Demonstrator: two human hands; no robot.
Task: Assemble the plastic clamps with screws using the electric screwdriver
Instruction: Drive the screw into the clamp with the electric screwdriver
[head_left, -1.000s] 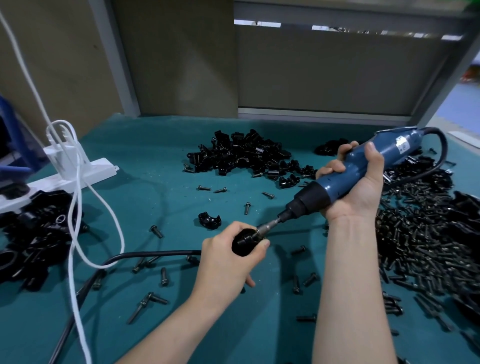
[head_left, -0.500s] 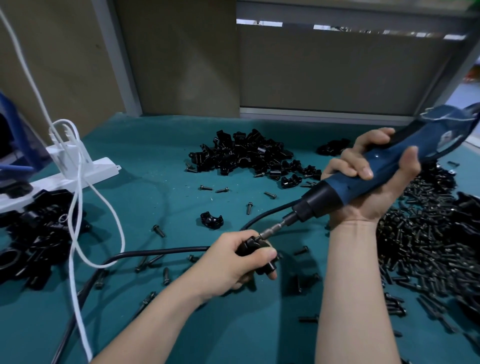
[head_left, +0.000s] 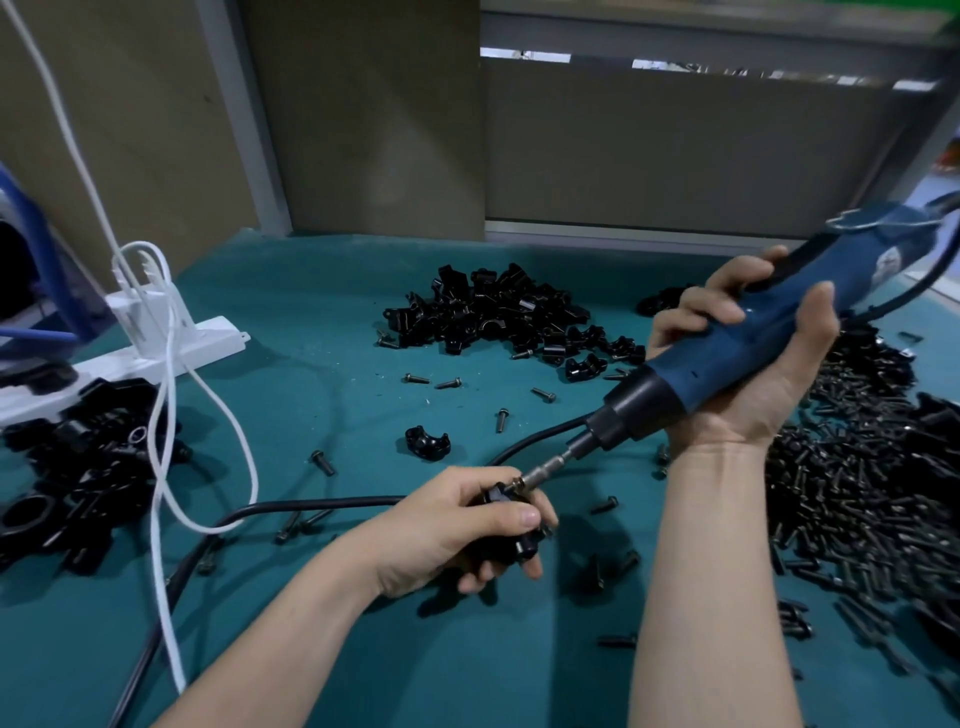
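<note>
the clamp (head_left: 524, 548) is low in the middle of the scene, held just above the counter (head_left: 322, 312) in the left hand (head_left: 447, 530). that hand's fingers (head_left: 519, 515) are clenched round it, thumb laid across the top, so only bits of black plastic show. the metal bit (head_left: 545, 470) of the screwdriver (head_left: 727, 358) meets the clamp's upper side; whether a screw sits under the tip i cannot tell. the screwdriver slants up to the right, blue body with a black nose, and the right hand (head_left: 769, 395) is grasping it from below, fingers (head_left: 717, 312) wrapped over the top.

a black cable (head_left: 311, 505) runs along the counter behind the left hand and off toward the near left edge. just beyond it a lone clamp (head_left: 427, 441) lies by itself, with loose screws (head_left: 501, 418) scattered around. further back is a pile of clamps (head_left: 493, 312). to the right, under and past the right forearm, spreads a big heap of screws (head_left: 857, 493). on the far left a white power strip (head_left: 156, 348) lies on the counter, a white cord (head_left: 166, 415) looping down from it over a heap of black parts (head_left: 78, 478).
</note>
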